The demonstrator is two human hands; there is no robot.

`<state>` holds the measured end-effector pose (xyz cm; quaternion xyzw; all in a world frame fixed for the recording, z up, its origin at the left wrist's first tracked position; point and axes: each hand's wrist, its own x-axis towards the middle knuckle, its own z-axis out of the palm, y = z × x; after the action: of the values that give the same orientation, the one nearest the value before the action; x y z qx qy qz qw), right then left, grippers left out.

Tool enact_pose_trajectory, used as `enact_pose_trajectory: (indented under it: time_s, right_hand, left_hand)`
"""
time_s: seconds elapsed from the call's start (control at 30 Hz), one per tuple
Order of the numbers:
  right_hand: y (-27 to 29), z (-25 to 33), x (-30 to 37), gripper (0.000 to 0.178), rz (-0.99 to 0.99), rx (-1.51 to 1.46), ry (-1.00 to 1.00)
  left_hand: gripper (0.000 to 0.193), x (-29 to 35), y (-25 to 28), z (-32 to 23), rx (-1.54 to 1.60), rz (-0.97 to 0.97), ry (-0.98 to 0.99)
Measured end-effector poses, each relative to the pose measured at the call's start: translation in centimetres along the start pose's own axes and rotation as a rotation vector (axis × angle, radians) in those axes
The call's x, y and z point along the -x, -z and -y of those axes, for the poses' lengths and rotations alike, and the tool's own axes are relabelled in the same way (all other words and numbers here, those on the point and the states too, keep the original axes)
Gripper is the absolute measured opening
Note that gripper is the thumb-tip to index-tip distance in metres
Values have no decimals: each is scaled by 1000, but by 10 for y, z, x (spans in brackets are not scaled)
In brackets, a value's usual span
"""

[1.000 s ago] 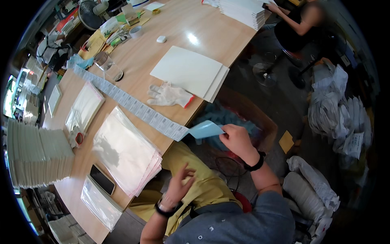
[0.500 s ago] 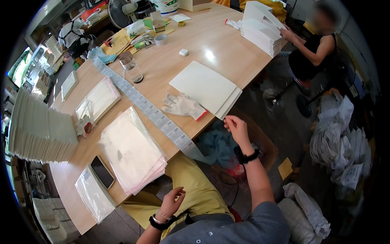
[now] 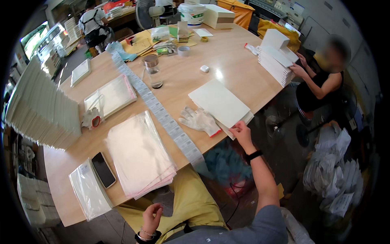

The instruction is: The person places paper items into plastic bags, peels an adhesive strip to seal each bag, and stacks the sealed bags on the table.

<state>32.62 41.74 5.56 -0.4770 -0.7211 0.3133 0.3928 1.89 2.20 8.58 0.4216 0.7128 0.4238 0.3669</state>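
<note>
My right hand is at the near edge of a few white sheets, thumb and fingers pinching a corner. The sheets lie slightly fanned at the table's near right edge. Just left of them rests a white knitted glove with a red cuff. My left hand hovers above my lap, its fingers loosely curled together with nothing visible in them. The nearest thing on the table to it is a fanned pile of clear plastic sleeves.
A strip of printed labels crosses the table. A phone lies beside a wrapped pack. A tall white stack stands at left, a glass farther back. At right, a person handles folded white pieces.
My right hand has moved onto the near corner of the white sheets. My left hand has drawn lower and its fingers have curled in more. The view has shifted.
</note>
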Motion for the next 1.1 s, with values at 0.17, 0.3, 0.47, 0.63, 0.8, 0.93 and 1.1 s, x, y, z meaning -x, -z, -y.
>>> enact_pose_trajectory:
  time_s: [0.17,0.3,0.47,0.63,0.8,0.93,1.1]
  right_hand:
    - [-2,-6,-34,24,-47,-1151,-858]
    - [23,-36,-70,15,113,-896,-773]
    - [17,58,-17,12,-159,-763,-362]
    - [28,122,102,37,3,-665,-381]
    - [4,153,179,33,471,-850,-621]
    - [-36,164,199,19,512,-945,-784]
    - [-61,164,213,14,367,-1128,-923]
  left_hand:
    - [21,-46,30,-16,-292,-126,-169]
    - [26,-92,28,-27,-692,-160,-330]
    - [20,-118,24,7,-1110,-183,-258]
    - [13,-144,48,31,-914,-187,-411]
    - [12,-152,64,29,-847,-209,-351]
    - [18,-132,70,29,-869,-335,-519]
    - [27,-112,75,4,-285,-533,14]
